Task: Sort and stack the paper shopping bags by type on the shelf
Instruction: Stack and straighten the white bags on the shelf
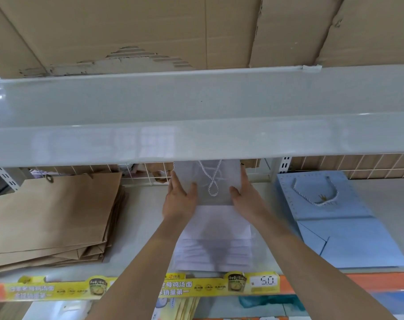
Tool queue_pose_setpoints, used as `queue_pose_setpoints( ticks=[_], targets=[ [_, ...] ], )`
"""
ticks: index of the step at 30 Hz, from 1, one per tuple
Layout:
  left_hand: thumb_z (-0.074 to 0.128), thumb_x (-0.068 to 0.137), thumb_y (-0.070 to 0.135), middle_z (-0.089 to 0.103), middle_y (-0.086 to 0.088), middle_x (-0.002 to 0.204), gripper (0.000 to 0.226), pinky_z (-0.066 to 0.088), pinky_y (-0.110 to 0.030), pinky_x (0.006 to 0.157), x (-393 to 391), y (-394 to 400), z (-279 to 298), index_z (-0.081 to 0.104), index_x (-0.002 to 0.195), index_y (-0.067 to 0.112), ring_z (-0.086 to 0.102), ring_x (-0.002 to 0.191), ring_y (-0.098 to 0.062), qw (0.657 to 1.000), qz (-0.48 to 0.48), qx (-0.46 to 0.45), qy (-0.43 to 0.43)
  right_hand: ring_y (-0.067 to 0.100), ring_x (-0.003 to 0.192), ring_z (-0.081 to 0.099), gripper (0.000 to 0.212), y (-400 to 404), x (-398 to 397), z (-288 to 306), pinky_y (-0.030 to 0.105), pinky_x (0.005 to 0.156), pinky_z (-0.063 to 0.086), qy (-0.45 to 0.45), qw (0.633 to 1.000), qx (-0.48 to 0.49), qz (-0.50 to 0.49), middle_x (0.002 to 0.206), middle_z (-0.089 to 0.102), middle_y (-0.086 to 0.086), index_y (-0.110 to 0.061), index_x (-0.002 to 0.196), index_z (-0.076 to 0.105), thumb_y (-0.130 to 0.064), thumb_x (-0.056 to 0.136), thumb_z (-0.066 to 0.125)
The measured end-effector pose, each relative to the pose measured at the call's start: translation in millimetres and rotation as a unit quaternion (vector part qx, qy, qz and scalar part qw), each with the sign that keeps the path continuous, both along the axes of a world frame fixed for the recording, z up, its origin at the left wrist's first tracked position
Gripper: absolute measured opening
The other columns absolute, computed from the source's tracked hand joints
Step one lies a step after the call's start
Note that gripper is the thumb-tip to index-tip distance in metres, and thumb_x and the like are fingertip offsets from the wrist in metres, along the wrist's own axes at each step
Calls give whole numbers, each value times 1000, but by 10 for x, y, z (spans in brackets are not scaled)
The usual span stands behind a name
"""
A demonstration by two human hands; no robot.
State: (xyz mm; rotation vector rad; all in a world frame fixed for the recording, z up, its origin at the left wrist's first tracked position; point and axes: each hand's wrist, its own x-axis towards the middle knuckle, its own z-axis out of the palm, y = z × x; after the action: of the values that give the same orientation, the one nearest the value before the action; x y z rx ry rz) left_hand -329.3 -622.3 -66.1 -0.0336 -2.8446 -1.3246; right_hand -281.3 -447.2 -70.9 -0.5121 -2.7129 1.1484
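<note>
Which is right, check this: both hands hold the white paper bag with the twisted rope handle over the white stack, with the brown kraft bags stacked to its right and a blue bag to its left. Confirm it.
Wrong sides. The head view shows the stacked brown kraft paper bags left of the white paper bag with the twisted rope handle, and the flat blue paper bag to its right. The left hand and right hand do hold it.

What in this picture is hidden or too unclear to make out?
- Head view: the top of the white bag held by the left hand and right hand is covered by the upper shelf.
- How many bags are in the white stack: blurred and shadowed.
- The brown bag stack: cut off by the left edge.
- The gold print on the blue bag: too small.
- The yellow label strip text: motion-blurred.
</note>
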Motion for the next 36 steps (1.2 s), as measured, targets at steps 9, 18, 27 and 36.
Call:
queue_pose_setpoints(
  ticks=[9,18,27,36],
  targets=[
    [47,92,49,57,-12,124,53,40,-34,77,92,-17,-93,37,127,11,57,108,-33,995,-4,-97,-27,40,114,50,61,-7,-24,-120,42,93,43,-90,990,-43,-100,129,48,19,-11,140,31,-41,88,45],
    [78,69,53,60,-9,103,74,52,-37,84,66,-75,-131,47,116,5,62,89,-27,934,75,239,-255,13,78,59,38,57,86,-112,24,62,40,-109,943,-305,-77,94,64,0,-16,106,63,-43,80,60],
    [87,65,33,72,-7,90,52,52,-24,50,166,-78,-125,64,103,5,71,75,-19,936,39,331,-115,20,56,59,14,107,146,-76,27,61,46,-91,872,-469,-104,61,60,3,-20,60,66,-25,47,70],
    [84,67,29,65,15,109,66,47,-4,69,141,-191,192,49,123,32,64,91,9,926,-56,367,67,5,77,63,43,85,118,202,21,66,51,117,892,-436,5,78,66,-14,-25,97,58,-16,55,61]
  ],
)
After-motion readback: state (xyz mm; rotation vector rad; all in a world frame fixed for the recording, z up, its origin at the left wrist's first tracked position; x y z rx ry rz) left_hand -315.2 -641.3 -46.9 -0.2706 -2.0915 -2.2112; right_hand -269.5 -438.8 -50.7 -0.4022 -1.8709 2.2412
